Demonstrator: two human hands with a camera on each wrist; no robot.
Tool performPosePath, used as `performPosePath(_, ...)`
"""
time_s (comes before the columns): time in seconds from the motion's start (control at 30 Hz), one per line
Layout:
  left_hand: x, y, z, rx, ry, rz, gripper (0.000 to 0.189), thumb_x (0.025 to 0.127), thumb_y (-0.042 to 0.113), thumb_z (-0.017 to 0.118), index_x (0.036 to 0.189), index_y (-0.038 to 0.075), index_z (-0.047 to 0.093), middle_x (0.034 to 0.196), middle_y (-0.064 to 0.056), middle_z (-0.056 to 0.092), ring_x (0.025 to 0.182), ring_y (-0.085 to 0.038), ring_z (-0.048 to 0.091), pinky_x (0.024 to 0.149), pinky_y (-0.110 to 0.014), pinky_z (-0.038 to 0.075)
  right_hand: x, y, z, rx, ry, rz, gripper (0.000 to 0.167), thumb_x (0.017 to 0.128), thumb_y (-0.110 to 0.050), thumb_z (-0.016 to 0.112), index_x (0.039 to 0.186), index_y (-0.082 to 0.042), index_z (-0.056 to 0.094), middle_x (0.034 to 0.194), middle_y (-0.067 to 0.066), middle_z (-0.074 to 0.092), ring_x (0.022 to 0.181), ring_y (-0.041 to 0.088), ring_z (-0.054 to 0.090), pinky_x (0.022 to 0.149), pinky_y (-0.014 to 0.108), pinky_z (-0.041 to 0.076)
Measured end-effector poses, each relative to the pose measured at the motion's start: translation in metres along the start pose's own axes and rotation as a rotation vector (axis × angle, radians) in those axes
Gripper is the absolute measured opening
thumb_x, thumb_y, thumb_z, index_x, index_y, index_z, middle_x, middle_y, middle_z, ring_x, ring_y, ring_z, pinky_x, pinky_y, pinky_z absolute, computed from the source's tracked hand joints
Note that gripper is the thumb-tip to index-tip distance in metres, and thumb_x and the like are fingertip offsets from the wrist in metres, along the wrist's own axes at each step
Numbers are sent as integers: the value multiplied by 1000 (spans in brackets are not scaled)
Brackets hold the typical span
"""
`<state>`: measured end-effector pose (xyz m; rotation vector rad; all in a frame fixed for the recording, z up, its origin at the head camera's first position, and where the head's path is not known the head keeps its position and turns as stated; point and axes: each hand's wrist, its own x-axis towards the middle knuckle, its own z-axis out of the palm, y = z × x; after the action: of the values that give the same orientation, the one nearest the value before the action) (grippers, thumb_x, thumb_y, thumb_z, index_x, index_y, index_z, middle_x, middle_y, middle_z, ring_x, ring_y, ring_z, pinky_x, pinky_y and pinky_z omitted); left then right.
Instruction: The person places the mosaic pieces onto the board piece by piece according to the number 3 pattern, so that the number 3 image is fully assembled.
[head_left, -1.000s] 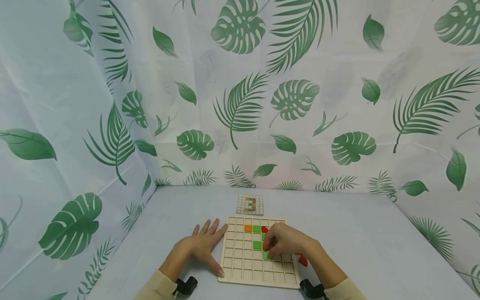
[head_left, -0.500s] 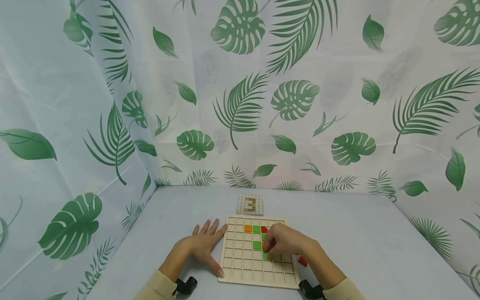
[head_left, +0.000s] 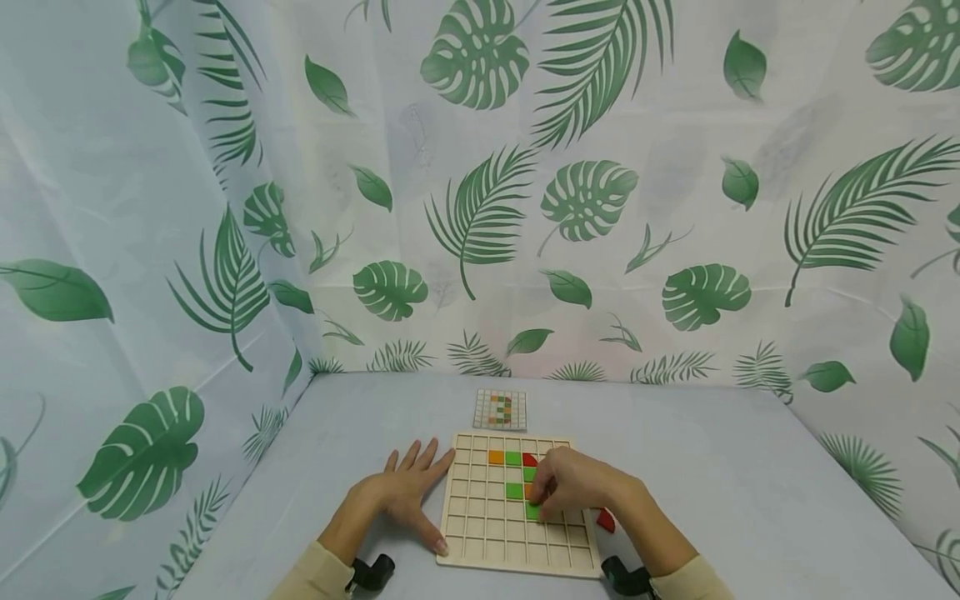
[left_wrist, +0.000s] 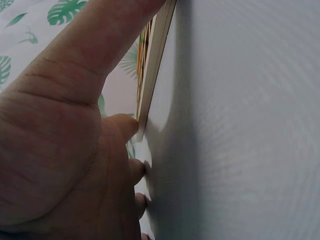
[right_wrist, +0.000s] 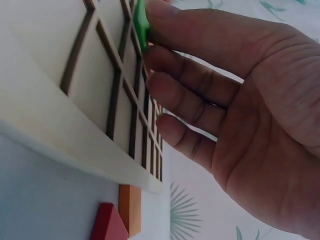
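A pale wooden grid board (head_left: 483, 550) lies on the table. My left hand (head_left: 405, 493) is spread flat at its left side, with the index finger and thumb touching the edge. Over the board's right half, my right hand (head_left: 577, 482) has curled fingers, thumb and fingertips at a green square tile (head_left: 533, 511). In the right wrist view the thumb presses against that green tile (right_wrist: 141, 25), which looks slightly tilted. Other tiles sit in cells: an orange square (head_left: 497, 457), several green squares (head_left: 513, 491), a red rounded piece (head_left: 529, 459) and an orange square (head_left: 529, 491) partly behind the fingers.
Behind the board lies a small pattern card (head_left: 500, 409) with a coloured grid. A red piece (head_left: 606, 521) lies on the table right of the board; the right wrist view shows an orange block (right_wrist: 130, 210) beside it. A leaf-print cloth (head_left: 480, 333) hangs behind.
The right hand's fingers have shifted very slightly, and more of the orange and green tiles beside them shows. The left hand has stayed in place.
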<state>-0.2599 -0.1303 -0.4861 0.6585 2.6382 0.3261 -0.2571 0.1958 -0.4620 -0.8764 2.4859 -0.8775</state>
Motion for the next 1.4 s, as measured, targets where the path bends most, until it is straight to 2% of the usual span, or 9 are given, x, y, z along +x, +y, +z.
performPosePath(0.17,1,0,1,7,4,-9,140,61,75,88,169,29,12,177,-13,4,163,-41,-2,126,-70,5,-5,4,-9,-2,14,-28,12,80,-12,89,90,-16,84,88,-4,77,72,5,62,67,23,54)
performPosePath(0.57,1,-2,0,3,1,-6,141,61,76,88,169,28,10,177,-13,2,162,-41,-3,126,-69,3,-27,14,-36,-47,33,64,10,81,-11,88,87,-15,81,82,-7,73,70,11,60,64,25,52)
performPosePath(0.67,2,-3,1,3,5,0,141,61,76,88,169,29,10,177,-13,2,163,-41,-3,126,-70,4,-34,15,-39,-68,28,140,12,79,-7,89,81,-14,79,76,-6,71,68,11,59,62,27,51)
performPosePath(0.77,2,-3,1,2,7,2,141,61,76,88,169,29,10,177,-13,2,163,-41,-2,126,-70,4,-40,14,-40,-126,22,277,18,74,-9,93,74,-15,76,71,-5,69,68,13,57,62,30,48)
performPosePath(0.93,2,-3,2,3,2,-2,141,61,76,87,169,29,9,177,-13,1,163,-41,-3,126,-69,3,-44,9,-40,-261,13,479,29,68,-18,98,78,-16,71,79,-2,66,74,17,57,66,34,48)
performPosePath(1.07,2,-4,3,9,4,-3,141,61,77,87,169,29,9,177,-12,1,163,-41,-3,126,-69,3,-42,9,-37,-321,-11,534,33,68,-23,99,81,-15,69,80,-2,65,75,16,57,67,34,48)
performPosePath(1.4,1,-1,0,13,0,-9,141,61,76,87,169,29,9,177,-12,1,163,-41,-3,126,-69,4,-41,8,-33,-408,-15,569,37,64,-25,101,75,-15,68,73,-1,65,69,16,57,61,33,45)
